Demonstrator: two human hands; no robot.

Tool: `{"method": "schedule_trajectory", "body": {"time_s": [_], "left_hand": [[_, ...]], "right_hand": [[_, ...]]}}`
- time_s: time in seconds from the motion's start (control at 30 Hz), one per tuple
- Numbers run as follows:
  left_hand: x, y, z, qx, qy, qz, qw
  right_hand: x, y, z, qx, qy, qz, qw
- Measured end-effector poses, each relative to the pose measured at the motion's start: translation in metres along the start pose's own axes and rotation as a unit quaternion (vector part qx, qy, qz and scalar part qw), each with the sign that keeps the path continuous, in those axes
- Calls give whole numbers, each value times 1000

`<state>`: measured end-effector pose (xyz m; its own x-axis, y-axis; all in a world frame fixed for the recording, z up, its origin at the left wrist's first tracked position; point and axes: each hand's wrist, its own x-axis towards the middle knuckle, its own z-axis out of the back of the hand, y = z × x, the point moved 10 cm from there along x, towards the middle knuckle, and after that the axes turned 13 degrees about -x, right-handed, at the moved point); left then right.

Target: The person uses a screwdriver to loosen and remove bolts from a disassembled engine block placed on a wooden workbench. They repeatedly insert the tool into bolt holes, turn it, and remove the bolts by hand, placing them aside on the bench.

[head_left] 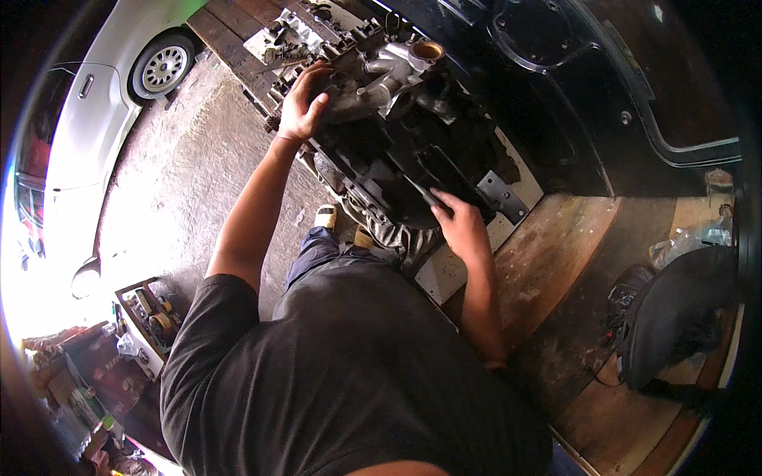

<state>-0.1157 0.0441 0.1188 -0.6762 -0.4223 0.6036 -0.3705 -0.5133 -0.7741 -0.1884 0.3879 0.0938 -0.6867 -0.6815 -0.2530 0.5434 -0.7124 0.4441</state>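
A bulky, dark metal engine (385, 147) with silver-grey cast pipework (393, 79) on top lies in front of the person, over a pale flat board (520, 163). The left grip (304, 107) rests spread on the engine's edge, thumb apart; the right grip (463, 230) is wrapped around a slim, dark, straight hand tool (421, 190). The engine is probably heavy, rigid, perhaps oily-slick; its thick cast edges seem the soundest hold

Dull, cast-looking metal is seen here on the engine part (387, 84), scuffed wood on the surface (548, 250), glossy paint on the car (86, 147), rough concrete across the floor (226, 151)!
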Motion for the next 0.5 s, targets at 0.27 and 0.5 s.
{"method": "schedule_trajectory", "body": {"time_s": [0.27, 0.5], "left_hand": [[3, 5, -3, -1, 7, 6, 1000], [3, 4, -3, 1, 6, 8, 1000]], "right_hand": [[58, 53, -22, -94, -24, 33, 995], [18, 27, 0, -2, -15, 37, 999]]}}
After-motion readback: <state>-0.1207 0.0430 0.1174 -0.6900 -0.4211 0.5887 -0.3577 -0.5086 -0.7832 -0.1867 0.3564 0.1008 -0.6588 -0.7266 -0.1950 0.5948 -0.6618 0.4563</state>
